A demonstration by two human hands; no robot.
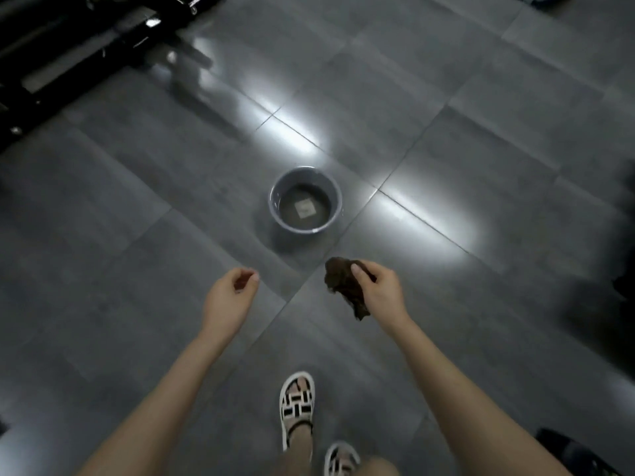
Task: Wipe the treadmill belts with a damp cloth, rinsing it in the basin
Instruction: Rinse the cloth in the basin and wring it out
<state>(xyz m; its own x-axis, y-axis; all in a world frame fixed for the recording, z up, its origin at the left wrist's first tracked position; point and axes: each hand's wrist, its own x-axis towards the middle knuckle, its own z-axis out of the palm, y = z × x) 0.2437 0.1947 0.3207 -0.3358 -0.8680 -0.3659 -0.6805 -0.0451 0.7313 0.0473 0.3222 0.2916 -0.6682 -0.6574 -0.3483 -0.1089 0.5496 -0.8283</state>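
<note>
A round grey basin (282,221) with water in it stands on the tiled floor ahead of me. My right hand (378,290) is shut on a crumpled brown cloth (343,285), held above the floor just short of the basin and to its right. My left hand (228,297) hangs at the same height to the left, fingers loosely curled and apart, holding nothing. Black machine frames (68,46), perhaps a treadmill's base, fill the far left corner; no belt surface is clearly visible.
The grey floor tiles (481,132) are glossy with bright light reflections beyond the basin. My sandalled feet (297,410) are at the bottom centre. Dark objects sit at the right edge (623,286) and bottom right corner (577,451).
</note>
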